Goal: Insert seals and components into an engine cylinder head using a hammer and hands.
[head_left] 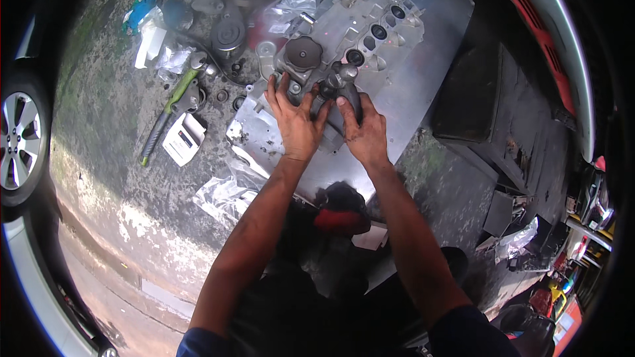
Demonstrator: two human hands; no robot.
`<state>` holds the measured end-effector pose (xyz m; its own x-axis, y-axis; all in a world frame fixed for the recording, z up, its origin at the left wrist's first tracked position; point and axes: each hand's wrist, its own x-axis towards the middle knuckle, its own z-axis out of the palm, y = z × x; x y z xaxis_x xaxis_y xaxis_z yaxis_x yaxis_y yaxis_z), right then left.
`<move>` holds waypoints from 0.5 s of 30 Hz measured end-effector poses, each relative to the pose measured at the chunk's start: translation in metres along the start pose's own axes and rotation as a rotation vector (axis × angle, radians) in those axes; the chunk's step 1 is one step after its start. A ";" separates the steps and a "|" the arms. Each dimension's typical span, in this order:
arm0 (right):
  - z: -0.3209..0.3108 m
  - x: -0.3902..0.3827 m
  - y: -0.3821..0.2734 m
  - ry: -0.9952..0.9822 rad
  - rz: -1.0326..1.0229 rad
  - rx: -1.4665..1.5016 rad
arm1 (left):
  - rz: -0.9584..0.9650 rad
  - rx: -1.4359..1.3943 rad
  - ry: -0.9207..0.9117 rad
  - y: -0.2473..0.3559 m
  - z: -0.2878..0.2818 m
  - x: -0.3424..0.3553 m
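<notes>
A grey metal housing (pixel 289 71) with a dark, scalloped round cap (pixel 303 53) lies on a flat sheet-metal surface. My left hand (pixel 299 125) grips its near edge, with the fingers spread along it and the thumb close to my right hand. Just right of the cap is a dark grey curved metal piece with a rounded, shinier end (pixel 346 74); its exact kind I cannot make out. My right hand (pixel 366 131) is closed on this piece, thumb on the left side and fingers on the right. My fingers partly hide where the two parts meet.
Beyond my hands lies a silver engine cover (pixel 374 23) with several round holes. To the left are a green-and-black handled tool (pixel 170 109), a small white box (pixel 184 139), a pulley (pixel 229 32) and plastic bags (pixel 228 197). A car wheel (pixel 14 139) stands far left; a dark box (pixel 464 102) is right.
</notes>
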<state>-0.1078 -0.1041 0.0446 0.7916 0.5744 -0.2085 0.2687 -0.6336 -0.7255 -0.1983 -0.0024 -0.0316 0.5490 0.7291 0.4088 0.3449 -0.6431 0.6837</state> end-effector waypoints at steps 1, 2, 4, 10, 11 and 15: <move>-0.007 0.004 0.005 -0.069 0.088 0.066 | -0.003 -0.004 0.001 -0.001 0.001 0.001; -0.010 -0.001 0.000 -0.075 0.089 0.067 | -0.014 0.001 -0.002 -0.002 -0.002 -0.001; -0.009 -0.015 -0.004 0.057 -0.031 0.182 | -0.008 0.006 0.004 -0.004 -0.003 0.000; -0.009 -0.003 0.009 -0.017 0.102 0.123 | 0.015 0.035 -0.003 0.001 0.001 0.001; -0.008 -0.010 0.009 0.060 0.024 0.154 | 0.011 0.036 0.007 0.001 -0.001 0.000; -0.022 -0.040 0.010 0.110 0.142 0.483 | 0.000 0.054 0.018 0.002 -0.002 0.002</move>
<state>-0.1251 -0.1447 0.0600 0.8620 0.4254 -0.2758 -0.1093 -0.3752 -0.9205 -0.1984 -0.0017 -0.0281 0.5352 0.7329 0.4199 0.3856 -0.6543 0.6506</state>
